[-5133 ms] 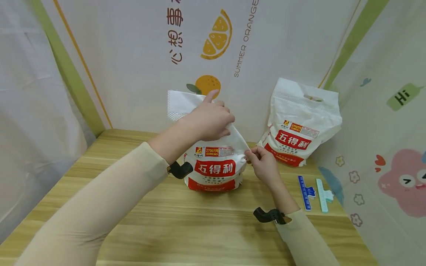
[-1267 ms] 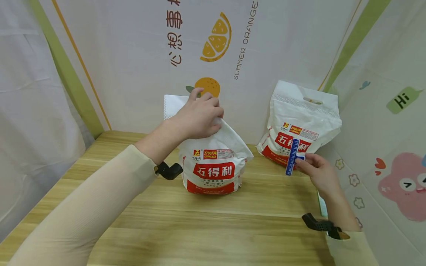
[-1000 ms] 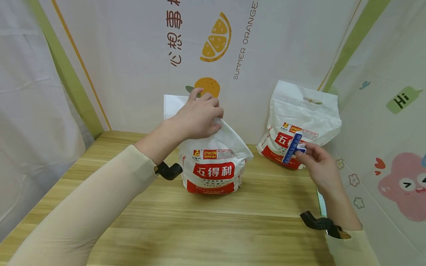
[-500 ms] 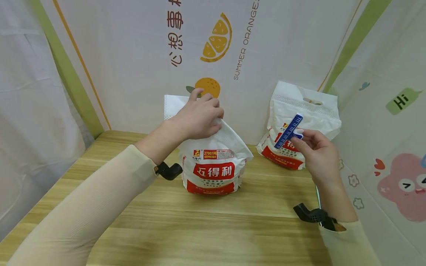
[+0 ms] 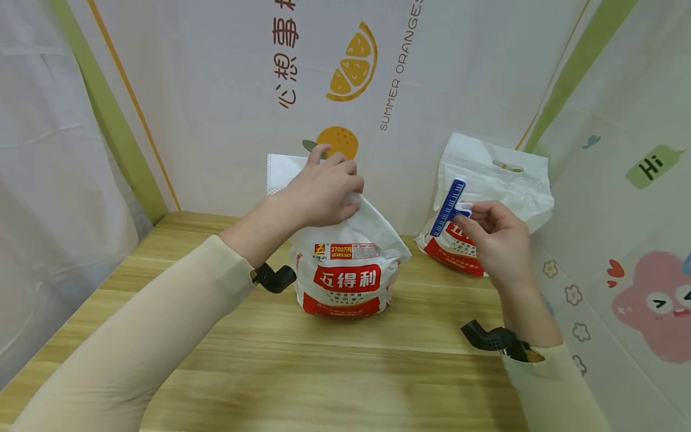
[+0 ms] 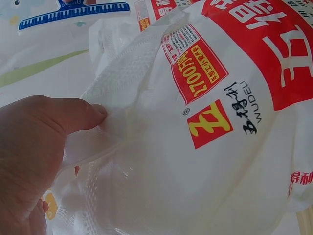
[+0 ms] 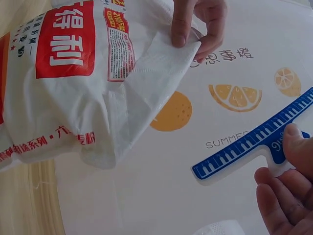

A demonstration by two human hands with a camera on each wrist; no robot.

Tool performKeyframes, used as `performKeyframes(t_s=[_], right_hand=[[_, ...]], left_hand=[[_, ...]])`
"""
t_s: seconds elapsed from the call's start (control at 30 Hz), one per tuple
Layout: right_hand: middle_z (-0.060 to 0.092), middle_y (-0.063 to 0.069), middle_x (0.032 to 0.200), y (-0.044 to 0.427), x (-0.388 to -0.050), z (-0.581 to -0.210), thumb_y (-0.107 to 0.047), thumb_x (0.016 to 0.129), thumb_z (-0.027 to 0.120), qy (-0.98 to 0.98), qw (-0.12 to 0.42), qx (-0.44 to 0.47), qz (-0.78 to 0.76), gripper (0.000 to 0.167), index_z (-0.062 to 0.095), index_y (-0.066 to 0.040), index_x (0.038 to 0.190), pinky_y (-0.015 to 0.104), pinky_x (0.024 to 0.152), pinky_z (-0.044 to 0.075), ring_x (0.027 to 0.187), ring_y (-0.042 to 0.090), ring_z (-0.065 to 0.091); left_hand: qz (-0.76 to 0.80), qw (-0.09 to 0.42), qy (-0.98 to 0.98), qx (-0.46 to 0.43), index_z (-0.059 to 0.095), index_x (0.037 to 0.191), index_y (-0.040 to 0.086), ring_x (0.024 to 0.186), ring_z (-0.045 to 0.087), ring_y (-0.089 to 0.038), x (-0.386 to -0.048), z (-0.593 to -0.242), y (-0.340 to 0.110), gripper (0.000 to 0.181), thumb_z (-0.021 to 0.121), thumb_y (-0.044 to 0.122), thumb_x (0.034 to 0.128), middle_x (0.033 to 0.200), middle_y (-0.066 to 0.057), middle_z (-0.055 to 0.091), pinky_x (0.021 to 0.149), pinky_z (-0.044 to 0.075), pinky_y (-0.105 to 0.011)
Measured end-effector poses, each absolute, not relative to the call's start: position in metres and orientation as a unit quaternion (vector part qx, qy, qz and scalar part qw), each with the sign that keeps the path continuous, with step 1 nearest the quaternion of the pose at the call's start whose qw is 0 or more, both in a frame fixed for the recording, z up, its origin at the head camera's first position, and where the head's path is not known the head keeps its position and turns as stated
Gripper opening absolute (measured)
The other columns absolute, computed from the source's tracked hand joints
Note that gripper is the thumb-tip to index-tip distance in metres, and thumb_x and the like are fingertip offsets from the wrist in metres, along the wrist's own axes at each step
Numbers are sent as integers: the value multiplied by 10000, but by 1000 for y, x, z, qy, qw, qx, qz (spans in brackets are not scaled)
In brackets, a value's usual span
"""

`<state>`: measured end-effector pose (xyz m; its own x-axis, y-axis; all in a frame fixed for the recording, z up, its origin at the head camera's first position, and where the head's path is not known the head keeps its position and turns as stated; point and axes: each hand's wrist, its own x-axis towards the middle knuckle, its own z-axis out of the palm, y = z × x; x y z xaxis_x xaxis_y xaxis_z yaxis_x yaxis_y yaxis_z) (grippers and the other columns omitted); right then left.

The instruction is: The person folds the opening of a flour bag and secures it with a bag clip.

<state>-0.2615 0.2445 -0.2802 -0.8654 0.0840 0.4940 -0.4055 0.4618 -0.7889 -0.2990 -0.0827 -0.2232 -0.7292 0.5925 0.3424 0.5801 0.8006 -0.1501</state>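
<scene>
While pinching the bag (image 5: 348, 261), upright on the table (image 5: 324, 372), by its folded-over top with the left hand (image 5: 324, 189), pinches the blue clip (image 5: 449, 207) by its handle in the right hand (image 5: 499, 240), aloft, apart from the bag. Looks folded already; not yet clipped.

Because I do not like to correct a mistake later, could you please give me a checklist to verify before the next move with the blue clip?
1. Left hand grips the near bag by its top: ok.
2. Near bag upright on the table: ok.
3. Top folded down across its full width: not ok; the right side slopes down in a fold, but the left corner stands up.
4. Right hand holds the clip: ok, by its handle.
5. Clip apart from the near bag: ok, a gap shows in the right wrist view.
6. Clip squeezed open: cannot tell.
</scene>
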Motion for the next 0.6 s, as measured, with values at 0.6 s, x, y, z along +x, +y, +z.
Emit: performKeyframes(t_s=[0.6], right_hand=[[721,-142,900,225,-269,-274,-125,1063,729,-791,260,123,541,93,727,-42,1104,160,693,515,837,88,643]], left_hand=[[18,190,-929,-318,772,1219,167,1421,544,-353,-298,-223,-83,241,711,326,1050,1293,-85,714,1333,156,-641]])
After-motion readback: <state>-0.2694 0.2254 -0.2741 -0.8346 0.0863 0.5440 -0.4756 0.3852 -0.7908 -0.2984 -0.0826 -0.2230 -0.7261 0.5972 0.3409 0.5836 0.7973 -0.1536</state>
